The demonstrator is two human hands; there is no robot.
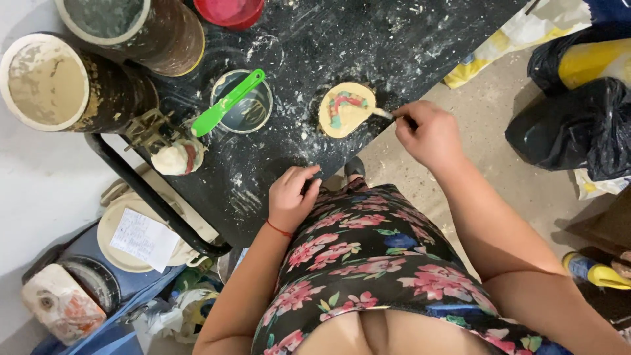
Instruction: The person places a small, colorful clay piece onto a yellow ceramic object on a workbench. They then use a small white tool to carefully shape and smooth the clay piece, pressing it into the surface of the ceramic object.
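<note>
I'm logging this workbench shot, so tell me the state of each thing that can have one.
Yellow round mould: flat on the table, coloured paste inside.
Right hand: gripping a thin tool, tip at the mould.
Left hand: curled, resting on the table edge.
Glass cup: upright, green spatula lying across it.
Large buckets: open, unlidded.

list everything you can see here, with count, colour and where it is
table: 1, black, dusted with white powder, upper middle
round disc: 1, cream with red, green and orange marks, on the table near its edge
thin tool: 1, pale tip, touching the disc's right side
spatula: 1, bright green, lying across a small round container
buckets: 2, dark with pale insides, top left
red bowl: 1, top edge
black bags: 2, right, on the floor
paper note: 1, white, on a cream lid, lower left
left hand: 1, resting on the table edge
right hand: 1, holding the thin tool
</note>
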